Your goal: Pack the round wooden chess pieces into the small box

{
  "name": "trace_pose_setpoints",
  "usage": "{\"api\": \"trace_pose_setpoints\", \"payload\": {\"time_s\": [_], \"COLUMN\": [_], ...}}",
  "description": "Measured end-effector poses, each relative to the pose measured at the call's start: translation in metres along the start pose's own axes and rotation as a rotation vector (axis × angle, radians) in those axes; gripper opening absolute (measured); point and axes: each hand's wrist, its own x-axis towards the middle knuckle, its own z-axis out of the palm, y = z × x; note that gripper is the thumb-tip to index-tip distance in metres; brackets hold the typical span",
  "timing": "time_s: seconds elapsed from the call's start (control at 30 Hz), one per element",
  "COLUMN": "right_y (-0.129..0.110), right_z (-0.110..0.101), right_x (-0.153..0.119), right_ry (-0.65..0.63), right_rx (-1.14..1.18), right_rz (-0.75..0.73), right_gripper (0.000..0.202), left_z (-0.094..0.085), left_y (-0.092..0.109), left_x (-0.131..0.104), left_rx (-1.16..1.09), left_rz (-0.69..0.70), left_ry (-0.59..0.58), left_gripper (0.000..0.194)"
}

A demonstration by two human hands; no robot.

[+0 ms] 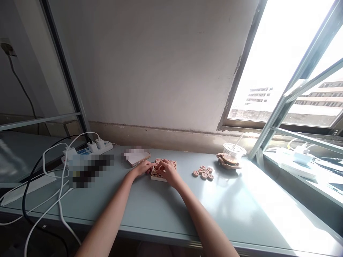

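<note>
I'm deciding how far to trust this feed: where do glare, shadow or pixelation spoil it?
Head view: the window is largely blown out to white; head view: glare washes the right side of the desk; head view: the left hand, right hand and box sit clear of that glare; head view: blocky pixelation hides detail beside the power strip.

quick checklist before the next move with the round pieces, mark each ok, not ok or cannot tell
1. Box flat on the table, with pieces showing inside: ok.
2. Left hand at the box's left side: ok.
3. Right hand over the box: ok.
4. A piece gripped in the right fingers: cannot tell, the hand hides it.
5. No loose pieces outside the box: not ok, seven lie to its right.
6. Cup apart from the loose pieces: ok.
</note>
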Motion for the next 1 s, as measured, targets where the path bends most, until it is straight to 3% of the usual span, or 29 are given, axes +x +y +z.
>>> {"api": "trace_pose_setpoints", "payload": {"time_s": [0.2, 0.4, 0.83, 1.0], "right_y": [-0.003, 0.003, -0.003, -0.005], "right_z": [0.002, 0.006, -0.010, -0.030], "right_x": [0.002, 0.002, -0.001, 0.002], "right_ry": [0.025, 0.013, 0.038, 0.064], "right_rx": [-0.151, -0.148, -0.120, -0.306], "right_rz": [-0.027, 0.015, 0.027, 0.118], "right_gripper": [0.010, 0.006, 0.016, 0.023], "left_z": [0.001, 0.000, -0.001, 0.001], "left_y": [0.001, 0.001, 0.005, 0.002], "left_x": [-0.001, -0.001, -0.003, -0.002], "left_rx": [0.016, 0.030, 0.089, 0.107], "left_rz": [0.006, 0.019, -0.002, -0.021], "left_ry": [0.007, 0.001, -0.012, 0.023], "left_gripper": [0.056, 0.056, 0.053, 0.055]}}
